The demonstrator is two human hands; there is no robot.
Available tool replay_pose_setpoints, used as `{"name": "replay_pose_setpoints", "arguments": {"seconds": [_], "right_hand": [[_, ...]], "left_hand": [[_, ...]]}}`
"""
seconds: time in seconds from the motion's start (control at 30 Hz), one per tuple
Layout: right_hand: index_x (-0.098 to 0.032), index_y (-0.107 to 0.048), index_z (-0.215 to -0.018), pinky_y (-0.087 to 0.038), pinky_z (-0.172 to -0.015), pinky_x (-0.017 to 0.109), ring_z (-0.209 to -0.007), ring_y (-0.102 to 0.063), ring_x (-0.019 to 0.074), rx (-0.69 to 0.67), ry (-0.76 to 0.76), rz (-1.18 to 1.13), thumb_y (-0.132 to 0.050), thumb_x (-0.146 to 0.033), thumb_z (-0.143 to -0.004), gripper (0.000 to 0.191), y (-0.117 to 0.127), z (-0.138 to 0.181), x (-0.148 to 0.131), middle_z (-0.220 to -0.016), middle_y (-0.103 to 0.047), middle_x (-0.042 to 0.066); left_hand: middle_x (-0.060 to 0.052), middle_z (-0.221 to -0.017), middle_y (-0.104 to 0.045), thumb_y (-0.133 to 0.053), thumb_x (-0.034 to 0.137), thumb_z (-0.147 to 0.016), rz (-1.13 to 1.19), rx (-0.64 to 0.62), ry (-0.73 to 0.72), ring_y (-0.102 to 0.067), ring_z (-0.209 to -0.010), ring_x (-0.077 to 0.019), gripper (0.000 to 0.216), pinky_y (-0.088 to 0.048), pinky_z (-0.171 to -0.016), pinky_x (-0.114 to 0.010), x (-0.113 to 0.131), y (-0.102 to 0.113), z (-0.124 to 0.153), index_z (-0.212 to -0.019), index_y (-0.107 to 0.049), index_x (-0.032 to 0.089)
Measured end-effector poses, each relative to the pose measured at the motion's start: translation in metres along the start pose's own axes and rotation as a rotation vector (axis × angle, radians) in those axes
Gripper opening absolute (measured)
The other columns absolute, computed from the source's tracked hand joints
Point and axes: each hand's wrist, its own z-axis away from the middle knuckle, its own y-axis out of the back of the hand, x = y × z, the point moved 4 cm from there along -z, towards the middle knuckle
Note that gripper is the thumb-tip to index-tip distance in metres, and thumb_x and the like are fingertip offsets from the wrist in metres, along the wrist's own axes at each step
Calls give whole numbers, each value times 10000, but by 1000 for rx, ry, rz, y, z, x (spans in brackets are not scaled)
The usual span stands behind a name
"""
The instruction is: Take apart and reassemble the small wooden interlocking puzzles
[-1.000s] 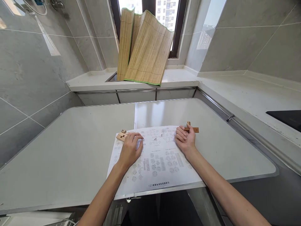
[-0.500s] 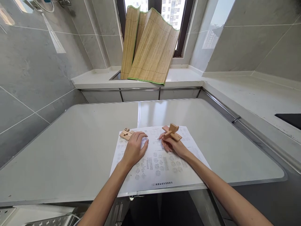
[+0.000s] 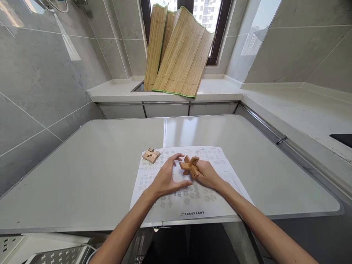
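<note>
My right hand (image 3: 208,173) is closed on a wooden burr puzzle (image 3: 189,167), a cluster of light-brown bars crossing one another, held above the printed sheet. Just left of the puzzle, my left hand (image 3: 170,176) is open, thumb stretched toward the viewer's side and fingers curved on the far side, with a gap between it and the bars. Small puzzle diagrams cover the white instruction sheet (image 3: 170,211) under both hands. At the sheet's far left corner lies a small group of loose wooden puzzle pieces (image 3: 151,155), touched by neither hand.
The white table (image 3: 68,176) has a seam down its middle. A metal rail (image 3: 165,103) runs along the far side, below a ledge carrying a folded bamboo mat (image 3: 183,55). A dark flat object (image 3: 342,139) rests on the right ledge.
My right hand has turned the puzzle and brought it left and nearer. The left hand has left the loose pieces, moved right and opened beside the puzzle. The view has shifted slightly.
</note>
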Motion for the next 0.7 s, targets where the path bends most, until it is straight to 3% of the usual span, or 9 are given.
{"name": "replay_pose_setpoints", "arguments": {"seconds": [0.1,0.27,0.4,0.5,0.6,0.7], "right_hand": [[-271,-747,-912,-468,-719,323,-790,-687,244,1,16,71,-563,-209,-877,197,-3,0,-1,-873,-773,38],[-268,-708,-943,-429,-679,299,-727,-657,227,-21,37,102,-563,-167,-843,203,-7,0,0,-789,-740,25],[-237,-644,-962,-391,-634,277,-675,-580,186,-52,-3,-11,-589,-179,-836,149,-3,-1,-4,-799,-697,1],[-225,-590,-940,-388,-628,271,-676,-537,165,-105,-63,-180,-595,-290,-912,71,1,-2,-7,-804,-658,-11],[-229,-548,-910,-384,-602,271,-607,-503,146,-150,-125,-385,-498,-461,-1018,260,3,-2,-9,-709,-609,-31],[-230,-530,-895,-361,-560,265,-541,-454,133,-173,-140,-486,-460,-551,-1034,356,1,-3,-9,-634,-585,-44]], "left_hand": [[-150,-1474,-536,-889,496,-687,48,-6,37,-540,-1355,-335,1017,-462,-1142,-504,-1,-6,-1,-1507,-338,256],[-111,-1350,-637,-830,356,-735,61,38,63,-621,-1256,-297,796,-502,-1105,-464,0,-8,-3,-1427,-452,239],[-111,-1336,-650,-821,330,-721,60,87,64,-626,-1249,-301,802,-507,-1098,-472,0,-3,-4,-1428,-459,221],[-120,-1344,-648,-827,328,-714,79,118,75,-615,-1267,-302,820,-502,-1106,-472,-1,0,-4,-1432,-449,210],[-118,-1346,-644,-828,317,-709,86,119,51,-622,-1248,-292,809,-504,-1102,-465,0,0,-4,-1418,-452,213],[-113,-1344,-638,-813,295,-717,69,125,26,-624,-1225,-279,774,-506,-1094,-457,1,0,-3,-1402,-460,216]]}}
